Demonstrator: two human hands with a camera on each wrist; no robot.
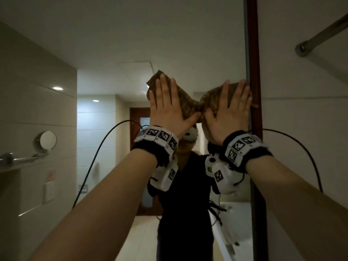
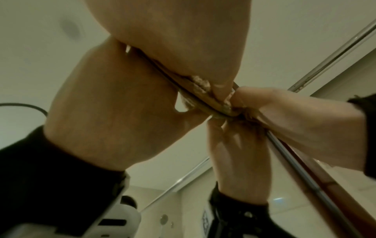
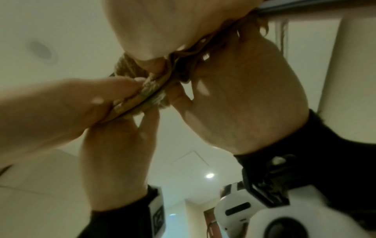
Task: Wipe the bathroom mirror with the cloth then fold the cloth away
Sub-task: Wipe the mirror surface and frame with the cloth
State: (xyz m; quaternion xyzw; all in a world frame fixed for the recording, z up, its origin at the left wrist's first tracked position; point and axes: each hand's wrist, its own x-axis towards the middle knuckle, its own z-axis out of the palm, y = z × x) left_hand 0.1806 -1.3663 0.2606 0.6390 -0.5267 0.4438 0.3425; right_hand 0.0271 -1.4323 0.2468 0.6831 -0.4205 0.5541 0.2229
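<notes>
Facing the bathroom mirror [image 1: 197, 44], bounded on its right by a dark red-brown frame [image 1: 253, 53], with pale wall tiles [image 1: 28, 110] to the left and a metal rail [image 1: 323, 32] on the wall to the right. Reflected in the glass: a person in a dark top, a lit corridor, a door. Raised to the upper right part of the mirror, both arms wearing marker-covered wristbands [image 1: 157, 137]. Pressed flat on the glass under both palms, the brown cloth [image 1: 190, 102], bunched narrow between the hands. Covering its left end, the left hand [image 1: 165, 106], fingers straight and spread; covering its right end, the right hand [image 1: 230, 108], fingers likewise extended, outermost fingertip touching the frame. Nothing pinched or gripped in either hand, only pressed. Judged step: the wiping stage, working at the right edge; folding not yet begun. Judged next need: even palm pressure while sliding across or downward over unwiped glass, keeping the cloth from slipping or catching on the frame.
</notes>
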